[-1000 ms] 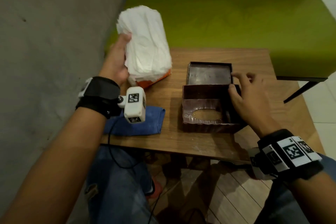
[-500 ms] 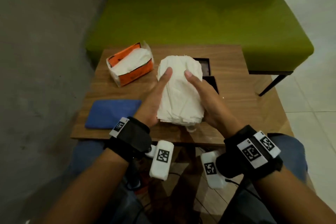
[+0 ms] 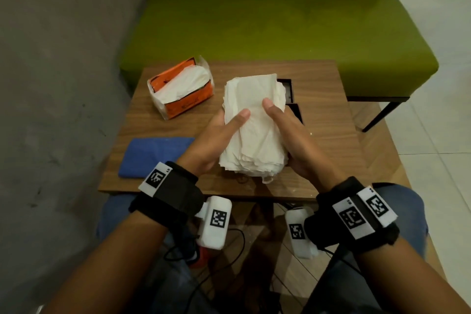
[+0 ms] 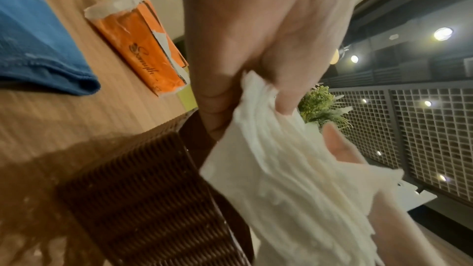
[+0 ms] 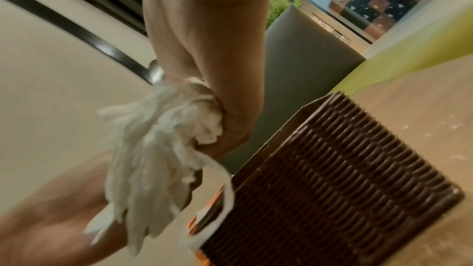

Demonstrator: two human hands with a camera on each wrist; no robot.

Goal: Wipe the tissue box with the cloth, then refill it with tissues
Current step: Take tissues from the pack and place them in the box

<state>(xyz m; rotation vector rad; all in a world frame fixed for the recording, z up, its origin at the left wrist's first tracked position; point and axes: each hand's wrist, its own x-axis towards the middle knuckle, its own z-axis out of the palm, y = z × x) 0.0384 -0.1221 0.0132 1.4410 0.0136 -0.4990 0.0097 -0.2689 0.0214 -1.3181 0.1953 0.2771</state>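
Both hands hold a thick stack of white tissues [image 3: 253,130] above the dark brown woven tissue box [image 3: 297,112], which the stack mostly hides. My left hand [image 3: 219,135] grips the stack's left side, thumb on top. My right hand [image 3: 285,125] grips the right side the same way. In the left wrist view the stack [image 4: 294,179] hangs just over the box [image 4: 153,199]. The right wrist view shows the tissues' [image 5: 158,149] loose edges beside the box wall [image 5: 332,179]. The box's separate dark panel [image 3: 288,88] lies behind it. The folded blue cloth [image 3: 155,155] lies at the table's front left.
An opened orange tissue pack [image 3: 182,90] sits at the back left of the small wooden table [image 3: 331,135]. A green bench [image 3: 280,28] stands right behind the table, and a grey wall runs along the left. My knees are under the near edge.
The left hand has carried the tissue stack from above the orange pack over to the box. The right hand left the box and took the stack's other side.
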